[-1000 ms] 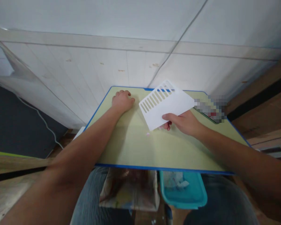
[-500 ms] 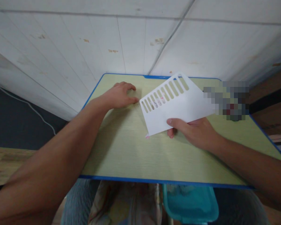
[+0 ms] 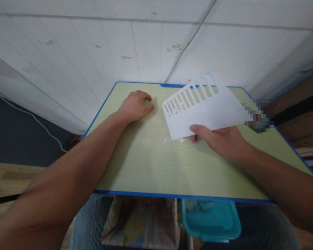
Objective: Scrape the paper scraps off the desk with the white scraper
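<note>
My right hand (image 3: 221,141) grips the near edge of a white plastic card with a row of slots (image 3: 202,109), held tilted above the yellow-green table top (image 3: 151,163). Small pink and white scraps (image 3: 166,141) lie on the table just under the card's lower left corner. My left hand (image 3: 135,106) rests knuckles-up near the table's far left corner, fingers curled, with nothing visible in it.
The table has a blue rim (image 3: 172,196) and stands against a white panelled wall (image 3: 146,45). A blurred dark object (image 3: 258,116) lies at the table's right edge. Below the near edge sit a teal plastic box (image 3: 211,220) and a patterned cloth (image 3: 141,222).
My right hand has lifted the slotted card slightly and shifted it right, uncovering the scraps beneath its corner. The view tilted down over the second. My left hand stays put.
</note>
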The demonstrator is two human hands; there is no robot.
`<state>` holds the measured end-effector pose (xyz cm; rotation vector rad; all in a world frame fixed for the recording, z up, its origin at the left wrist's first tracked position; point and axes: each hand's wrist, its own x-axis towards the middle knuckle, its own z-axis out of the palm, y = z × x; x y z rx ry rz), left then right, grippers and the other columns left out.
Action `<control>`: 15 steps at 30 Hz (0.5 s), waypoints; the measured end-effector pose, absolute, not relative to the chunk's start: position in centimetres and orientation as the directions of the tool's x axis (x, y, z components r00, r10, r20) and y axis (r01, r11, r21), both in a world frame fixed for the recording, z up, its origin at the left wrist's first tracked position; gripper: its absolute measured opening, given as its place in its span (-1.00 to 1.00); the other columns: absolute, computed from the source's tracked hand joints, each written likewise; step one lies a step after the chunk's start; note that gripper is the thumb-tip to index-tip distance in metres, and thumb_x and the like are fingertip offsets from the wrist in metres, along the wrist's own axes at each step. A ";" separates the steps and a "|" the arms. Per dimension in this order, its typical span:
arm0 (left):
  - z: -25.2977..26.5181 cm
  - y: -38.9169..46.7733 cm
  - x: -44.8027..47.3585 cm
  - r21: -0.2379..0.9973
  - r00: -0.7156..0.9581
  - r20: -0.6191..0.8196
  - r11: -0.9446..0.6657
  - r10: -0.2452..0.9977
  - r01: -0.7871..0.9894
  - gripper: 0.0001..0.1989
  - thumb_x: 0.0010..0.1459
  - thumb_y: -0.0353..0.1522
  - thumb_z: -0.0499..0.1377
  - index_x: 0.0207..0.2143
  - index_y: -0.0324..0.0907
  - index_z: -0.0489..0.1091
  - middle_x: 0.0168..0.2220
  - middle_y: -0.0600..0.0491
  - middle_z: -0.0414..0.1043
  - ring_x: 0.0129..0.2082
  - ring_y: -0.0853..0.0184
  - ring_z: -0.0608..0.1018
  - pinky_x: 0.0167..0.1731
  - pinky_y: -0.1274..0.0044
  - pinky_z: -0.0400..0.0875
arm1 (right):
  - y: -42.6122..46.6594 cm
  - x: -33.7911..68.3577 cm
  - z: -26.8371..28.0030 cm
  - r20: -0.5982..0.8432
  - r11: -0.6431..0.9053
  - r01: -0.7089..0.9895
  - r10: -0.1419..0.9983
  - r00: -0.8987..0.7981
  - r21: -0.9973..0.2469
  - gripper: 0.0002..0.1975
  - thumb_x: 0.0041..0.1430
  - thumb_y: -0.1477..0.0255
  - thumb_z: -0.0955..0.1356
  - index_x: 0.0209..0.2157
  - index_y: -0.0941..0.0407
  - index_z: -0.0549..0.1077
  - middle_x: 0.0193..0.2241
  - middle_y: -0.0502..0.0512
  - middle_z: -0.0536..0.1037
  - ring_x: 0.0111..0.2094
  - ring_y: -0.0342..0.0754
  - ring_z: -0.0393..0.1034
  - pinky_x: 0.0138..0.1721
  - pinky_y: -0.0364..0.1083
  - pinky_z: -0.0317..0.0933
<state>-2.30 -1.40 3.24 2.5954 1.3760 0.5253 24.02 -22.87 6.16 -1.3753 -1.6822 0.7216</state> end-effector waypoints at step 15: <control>2.5 -1.0 -2.1 0.326 0.499 0.290 -0.575 0.817 0.751 -0.73 0.43 -0.24 0.35 0.07 -0.16 0.68 0.19 -0.12 0.65 0.26 -0.02 0.57 0.45 0.14 0.42 | -22.9 22.8 6.5 0.174 0.208 0.444 0.978 -0.116 -0.872 -0.60 0.43 0.24 0.47 -0.54 -0.05 0.58 -0.52 0.09 0.69 -0.40 0.10 0.64 -0.24 0.06 0.61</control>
